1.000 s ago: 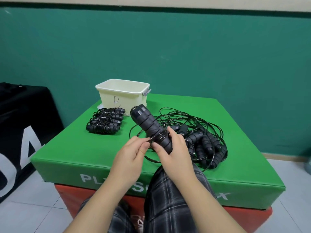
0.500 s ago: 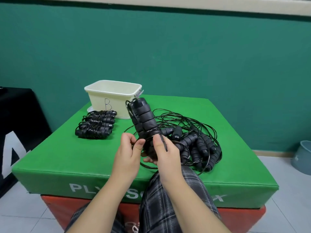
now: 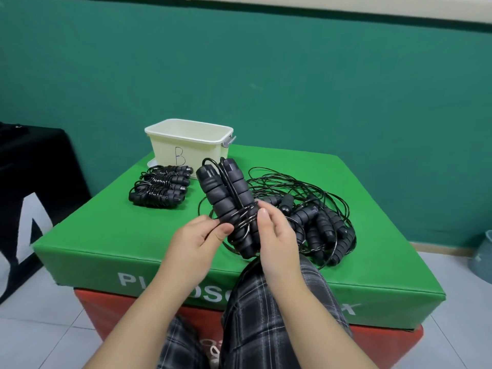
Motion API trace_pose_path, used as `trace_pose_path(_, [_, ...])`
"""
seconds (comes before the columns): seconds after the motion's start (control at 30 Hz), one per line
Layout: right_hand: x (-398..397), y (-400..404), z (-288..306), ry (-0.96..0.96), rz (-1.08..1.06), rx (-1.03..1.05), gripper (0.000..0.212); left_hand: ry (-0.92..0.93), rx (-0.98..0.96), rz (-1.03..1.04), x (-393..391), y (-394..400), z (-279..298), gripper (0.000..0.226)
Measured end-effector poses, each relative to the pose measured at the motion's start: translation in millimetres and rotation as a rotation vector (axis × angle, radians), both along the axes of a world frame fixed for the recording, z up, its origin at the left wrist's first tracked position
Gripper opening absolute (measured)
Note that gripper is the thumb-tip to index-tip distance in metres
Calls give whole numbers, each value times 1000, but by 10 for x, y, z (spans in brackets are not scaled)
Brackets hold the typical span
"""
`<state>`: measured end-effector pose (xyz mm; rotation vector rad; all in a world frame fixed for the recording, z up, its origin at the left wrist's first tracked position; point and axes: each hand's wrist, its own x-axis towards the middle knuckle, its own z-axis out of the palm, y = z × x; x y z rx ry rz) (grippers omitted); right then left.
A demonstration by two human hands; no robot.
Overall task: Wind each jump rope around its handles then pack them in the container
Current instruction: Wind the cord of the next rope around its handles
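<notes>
Place: looks like a gym or sports-training room | Evidence: padded green plyo box [image 3: 111, 235] stacked on a red box [image 3: 386, 347], white lettering on its front | teal-painted wall [image 3: 266, 75] with pale upper band | light floor tiles [image 3: 40, 328] | black banner [image 3: 32, 195] at left | loose jump ropes [image 3: 319, 222] heaped on top

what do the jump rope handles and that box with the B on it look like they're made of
Handles: matte black and ribbed, probably foam or soft rubber grips; the look can't settle which. The cord wound around them is thin and glossy, likely plastic-coated. Box: cream with a smooth moulded rim, almost certainly plastic.
</notes>
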<state>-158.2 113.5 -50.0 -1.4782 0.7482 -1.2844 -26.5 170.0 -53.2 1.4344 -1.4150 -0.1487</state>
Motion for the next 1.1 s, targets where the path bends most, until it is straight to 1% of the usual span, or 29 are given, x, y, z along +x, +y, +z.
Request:
trace_pose_path(0.1, [-2,11,-25,197,-131,-247,23,72,23,53,-38,46,18,34])
trace_pose_path(0.13, [7,11,-45,255,-138,-290,25,93,31,68,-43,44,9,35])
trace_pose_path(0.17, [10,17,-57,308,-111,-306,32,110,37,83,-49,48,2,38])
trace_pose_path(0.27, [38,35,-81,469,50,-290,71,116,51,162,-44,60,1,47])
trace_pose_path(0.33, [62,50,-109,613,45,-355,87,89,60,199,-29,75,-1,46])
trace_pose_path(0.4, [85,63,-120,712,-4,-428,96,67,73,230,-19,80,-24,47])
trace_pose_path(0.47, [88,70,-103,682,-18,-399,94,55,64,236,-30,88,-20,44])
trace_pose_path(0.6, [50,84,-81,496,-9,-251,75,48,24,181,-48,98,5,36])
trace_pose_path(0.7, [35,96,-86,448,-20,-176,64,63,-20,93,-29,111,-18,40])
trace_pose_path(0.73, [37,98,-92,440,-21,-159,62,29,-18,80,-19,117,-31,39])
trace_pose_path(0.83, [51,92,-110,414,-23,-117,57,-131,19,67,-1,126,-47,25])
trace_pose_path(0.87, [51,89,-112,396,-23,-107,55,-164,23,61,3,125,-42,24])
trace_pose_path(0.9, [47,92,-104,375,-20,-98,55,-176,23,66,12,117,-40,29])
trace_pose_path(1.0, [5,115,-72,302,39,-53,56,-137,11,96,7,81,-37,35])
trace_pose_path(1.1, [-13,128,-31,172,126,17,43,-2,132,117,-84,38,-34,34])
